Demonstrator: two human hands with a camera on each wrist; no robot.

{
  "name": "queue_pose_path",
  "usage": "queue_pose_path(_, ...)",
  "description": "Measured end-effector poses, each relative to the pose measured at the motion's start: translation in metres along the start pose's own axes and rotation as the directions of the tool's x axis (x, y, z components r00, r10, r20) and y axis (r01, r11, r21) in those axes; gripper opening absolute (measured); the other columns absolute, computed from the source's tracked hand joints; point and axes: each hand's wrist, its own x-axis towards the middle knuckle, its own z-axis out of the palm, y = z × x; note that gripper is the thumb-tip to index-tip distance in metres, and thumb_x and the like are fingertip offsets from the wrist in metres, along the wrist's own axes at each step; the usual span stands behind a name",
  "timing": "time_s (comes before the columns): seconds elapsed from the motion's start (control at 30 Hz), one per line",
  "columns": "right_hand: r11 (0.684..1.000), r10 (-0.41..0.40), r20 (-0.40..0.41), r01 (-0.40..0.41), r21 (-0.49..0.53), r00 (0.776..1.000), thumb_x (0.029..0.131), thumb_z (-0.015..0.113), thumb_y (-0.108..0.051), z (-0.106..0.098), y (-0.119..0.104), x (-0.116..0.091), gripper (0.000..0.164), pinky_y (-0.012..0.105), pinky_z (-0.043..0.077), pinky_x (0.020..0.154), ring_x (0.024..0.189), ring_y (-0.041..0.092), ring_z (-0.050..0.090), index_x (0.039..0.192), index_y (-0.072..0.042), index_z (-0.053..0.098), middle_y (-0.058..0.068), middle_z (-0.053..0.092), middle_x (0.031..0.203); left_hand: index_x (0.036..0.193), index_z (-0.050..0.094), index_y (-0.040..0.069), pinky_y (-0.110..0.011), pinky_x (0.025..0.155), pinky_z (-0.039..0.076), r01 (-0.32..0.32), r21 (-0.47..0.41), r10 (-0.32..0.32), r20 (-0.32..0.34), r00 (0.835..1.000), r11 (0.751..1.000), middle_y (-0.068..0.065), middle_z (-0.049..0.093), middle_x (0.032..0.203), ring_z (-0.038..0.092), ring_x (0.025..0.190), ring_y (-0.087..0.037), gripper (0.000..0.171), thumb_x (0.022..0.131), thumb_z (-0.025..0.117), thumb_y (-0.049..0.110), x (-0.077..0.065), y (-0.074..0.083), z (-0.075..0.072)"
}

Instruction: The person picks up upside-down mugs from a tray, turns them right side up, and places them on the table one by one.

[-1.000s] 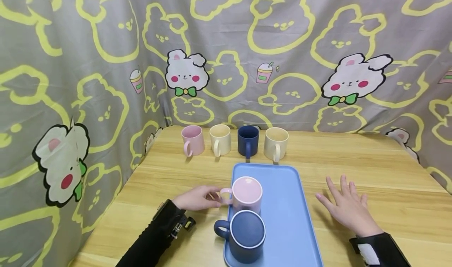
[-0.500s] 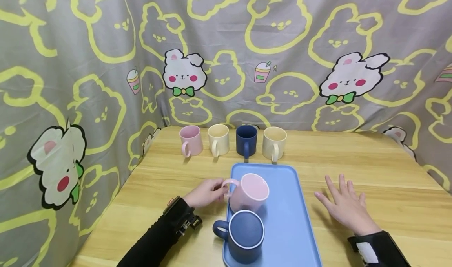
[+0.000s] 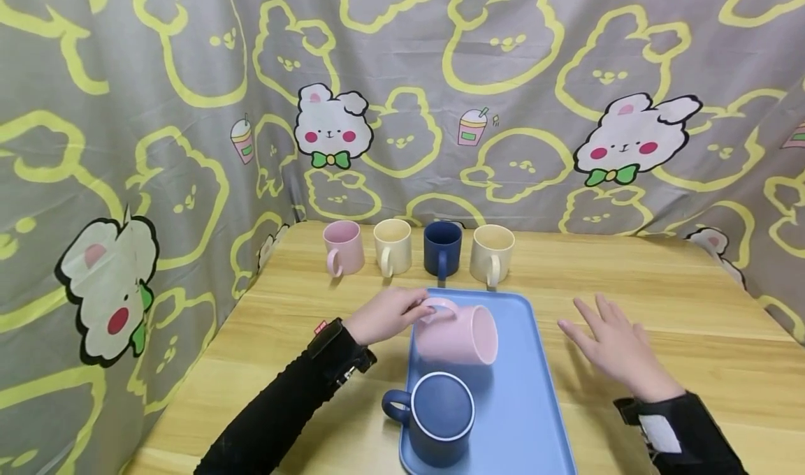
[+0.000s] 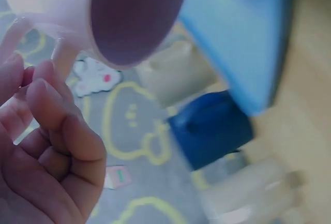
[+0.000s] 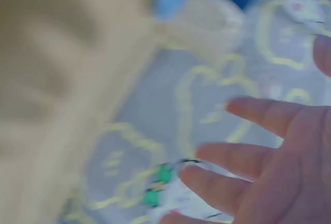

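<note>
A pink mug (image 3: 449, 337) hangs tilted on its side over the blue tray (image 3: 512, 391), its mouth facing right. My left hand (image 3: 390, 314) pinches its handle between thumb and fingers; the left wrist view shows the fingertips at the handle of the mug (image 4: 57, 6). A dark blue mug (image 3: 442, 415) stands upside down at the tray's near left, its handle pointing left. To the right of the tray, my right hand (image 3: 619, 349) is spread over the table with nothing in it; the right wrist view shows its fingers (image 5: 232, 157) extended.
Behind the tray a row of upright mugs lines the back of the table: pink (image 3: 343, 248), cream (image 3: 393, 248), navy (image 3: 442, 248) and another cream mug (image 3: 492, 255). A grey patterned curtain (image 3: 402, 202) closes off the back and left side.
The pink mug was upside down on the tray; my left hand has raised it by the handle and tipped it so its mouth faces right. The right hand has barely shifted.
</note>
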Motion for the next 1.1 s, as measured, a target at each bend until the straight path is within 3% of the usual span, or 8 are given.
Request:
queue_pose_path(0.23, 0.972, -0.226, -0.019, 0.227, 0.058, 0.974, 0.099, 0.054, -0.042, -0.043, -0.087, 0.024, 0.057, 0.061, 0.038, 0.098, 0.122, 0.047, 0.048, 0.128, 0.006, 0.058, 0.029, 0.055, 0.130, 0.079, 0.053, 0.012, -0.020, 0.054, 0.034, -0.093, 0.163, 0.086, 0.050, 0.995, 0.982, 0.006, 0.038, 0.064, 0.044, 0.059, -0.009, 0.023, 0.097, 0.061, 0.024, 0.025, 0.020, -0.017)
queue_pose_path(0.37, 0.916, -0.385, 0.044, 0.376, 0.137, 0.922, 0.096, 0.061, -0.032, -0.041, -0.127, 0.043, 0.042, 0.050, 0.051, 0.087, 0.105, 0.034, 0.063, 0.118, 0.004, 0.066, 0.018, 0.067, 0.113, 0.081, 0.057, 0.011, -0.021, 0.055, 0.036, -0.115, 0.220, 0.102, 0.072, 0.992, 0.969, 0.006, 0.043, 0.064, 0.047, 0.058, -0.009, 0.022, 0.096, 0.062, 0.026, 0.033, 0.023, -0.016)
queue_pose_path(0.47, 0.874, -0.468, 0.129, 0.436, 0.216, 0.874, 0.095, 0.063, -0.024, -0.031, -0.143, 0.060, 0.030, 0.036, 0.055, 0.069, 0.081, 0.020, 0.065, 0.109, 0.001, 0.070, 0.008, 0.071, 0.094, 0.088, 0.063, 0.009, -0.023, 0.057, 0.040, -0.152, 0.276, 0.138, 0.069, 0.988, 0.949, 0.004, 0.051, 0.066, 0.051, 0.060, -0.011, 0.016, 0.097, 0.062, 0.022, 0.035, 0.023, -0.012)
queue_pose_path(0.57, 0.867, -0.474, 0.216, 0.410, 0.282, 0.853, 0.094, 0.063, -0.019, -0.022, -0.149, 0.074, 0.019, 0.026, 0.048, 0.053, 0.059, 0.010, 0.056, 0.092, -0.003, 0.072, -0.002, 0.062, 0.071, 0.092, 0.065, 0.008, -0.024, 0.059, 0.044, -0.185, 0.317, 0.174, 0.063, 0.983, 0.930, 0.001, 0.057, 0.069, 0.054, 0.062, -0.013, 0.010, 0.095, 0.064, 0.017, 0.036, 0.023, -0.009)
queue_pose_path(0.63, 0.881, -0.443, 0.274, 0.357, 0.311, 0.854, 0.093, 0.061, -0.018, -0.019, -0.151, 0.080, 0.018, 0.025, 0.045, 0.046, 0.050, 0.009, 0.051, 0.082, -0.005, 0.070, -0.003, 0.054, 0.061, 0.092, 0.065, 0.007, -0.025, 0.060, 0.045, -0.184, 0.299, 0.173, 0.064, 0.983, 0.936, -0.001, 0.060, 0.072, 0.056, 0.064, -0.015, 0.008, 0.093, 0.066, 0.015, 0.036, 0.024, -0.008)
queue_pose_path(0.73, 0.900, -0.379, 0.376, 0.243, 0.360, 0.845, 0.093, 0.057, -0.019, -0.015, -0.152, 0.086, 0.026, 0.024, 0.044, 0.043, 0.046, 0.010, 0.050, 0.071, -0.006, 0.065, -0.002, 0.050, 0.056, 0.096, 0.066, 0.007, -0.026, 0.064, 0.049, -0.154, 0.265, 0.141, 0.068, 0.988, 0.952, -0.002, 0.065, 0.078, 0.061, 0.069, -0.015, 0.011, 0.092, 0.068, 0.018, 0.036, 0.025, -0.008)
queue_pose_path(0.9, 0.905, -0.314, 0.520, 0.085, 0.417, 0.794, 0.092, 0.050, -0.018, -0.011, -0.153, 0.091, 0.033, 0.021, 0.042, 0.041, 0.047, 0.010, 0.048, 0.063, -0.006, 0.059, 0.000, 0.050, 0.054, 0.098, 0.068, 0.008, -0.027, 0.066, 0.050, -0.120, 0.240, 0.107, 0.067, 0.992, 0.963, -0.003, 0.067, 0.079, 0.064, 0.072, -0.014, 0.018, 0.092, 0.068, 0.024, 0.037, 0.028, -0.008)
queue_pose_path(1.1, 0.902, -0.299, 0.530, 0.055, 0.428, 0.793, 0.093, 0.052, -0.022, -0.005, -0.148, 0.090, 0.035, 0.019, 0.037, 0.039, 0.044, 0.007, 0.044, 0.060, -0.010, 0.055, -0.002, 0.045, 0.050, 0.092, 0.066, 0.010, -0.022, 0.063, 0.046, -0.090, 0.185, 0.083, 0.043, 0.996, 0.979, 0.002, 0.062, 0.073, 0.060, 0.068, -0.010, 0.018, 0.093, 0.067, 0.028, 0.032, 0.030, -0.004)
